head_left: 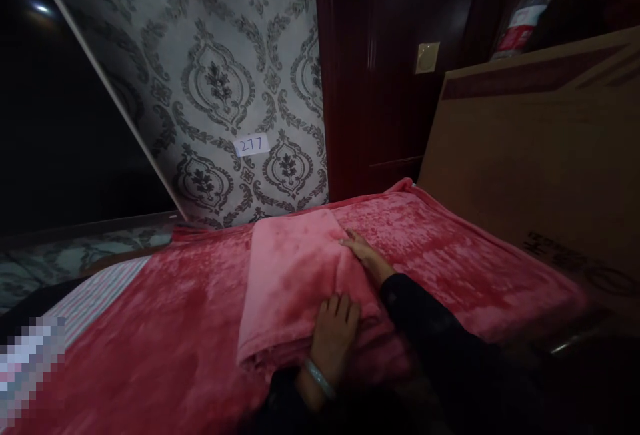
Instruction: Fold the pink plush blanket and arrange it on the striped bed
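Note:
A folded pink blanket [287,275], thick and plush, lies on a red plush bed cover [200,335]. My left hand [336,328], with a silver bangle at its wrist, rests on the near right part of the folded blanket, fingers laid flat over the top. Farther back, my right hand [369,256] touches the blanket's right edge with its fingers stretched out. Neither hand visibly grips the cloth. Layered folds show along the blanket's near edge, and its lower right corner is dim and partly hidden by my left hand and arms.
A large cardboard box [530,155] stands along the right side, with a plastic bottle [523,22] behind its top edge. Patterned wallpaper [220,82] bearing a paper label "277" [253,144] and a dark red wood panel [375,88] rise behind. Striped cloth [107,288] shows at left.

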Motion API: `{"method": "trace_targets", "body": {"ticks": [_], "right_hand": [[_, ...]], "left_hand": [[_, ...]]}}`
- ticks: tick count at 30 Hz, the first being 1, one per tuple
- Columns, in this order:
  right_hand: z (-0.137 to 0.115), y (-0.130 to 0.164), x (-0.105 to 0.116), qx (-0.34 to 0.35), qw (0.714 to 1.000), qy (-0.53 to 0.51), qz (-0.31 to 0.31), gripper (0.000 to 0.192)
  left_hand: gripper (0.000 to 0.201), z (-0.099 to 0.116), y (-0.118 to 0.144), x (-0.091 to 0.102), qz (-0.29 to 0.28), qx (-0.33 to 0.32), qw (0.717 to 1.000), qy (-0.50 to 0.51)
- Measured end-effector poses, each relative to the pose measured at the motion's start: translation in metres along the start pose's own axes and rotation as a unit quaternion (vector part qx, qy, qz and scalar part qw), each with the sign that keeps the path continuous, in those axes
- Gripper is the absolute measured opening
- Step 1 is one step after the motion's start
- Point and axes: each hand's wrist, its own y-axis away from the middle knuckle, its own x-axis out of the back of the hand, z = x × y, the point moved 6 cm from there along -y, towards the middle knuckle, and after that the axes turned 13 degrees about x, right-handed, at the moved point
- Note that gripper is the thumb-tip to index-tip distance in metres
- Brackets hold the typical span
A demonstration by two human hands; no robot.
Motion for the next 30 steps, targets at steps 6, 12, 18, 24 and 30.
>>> {"method": "trace_targets", "body": {"ticks": [6,12,18,24,30], "right_hand": [[-0.018,0.059,0.015,-0.013,1.000,0.008,0.004,0.076],[-0.034,0.125,0.025,-0.038,0.996,0.067,-0.035,0.093],[-0.039,0.134,0.021,-0.110,0.993,-0.027,-0.023,0.091],[-0.053,0.120,0.016,-0.121,0.988,-0.092,0.004,0.075],[-0.023,0.144,0.031,-0.125,0.986,-0.086,0.066,0.082]], "left_hand": [[0.027,0.000,-0.003,0.012,-0.026,0.021,0.998,0.047],[0.028,0.012,0.031,0.043,0.015,-0.044,0.982,0.181],[0.040,0.015,0.055,0.033,-0.057,-0.002,0.986,0.156],[0.030,-0.035,0.043,0.027,-0.257,0.238,0.935,0.059],[0.041,-0.104,0.085,0.036,-0.279,0.392,0.875,0.058]]}}
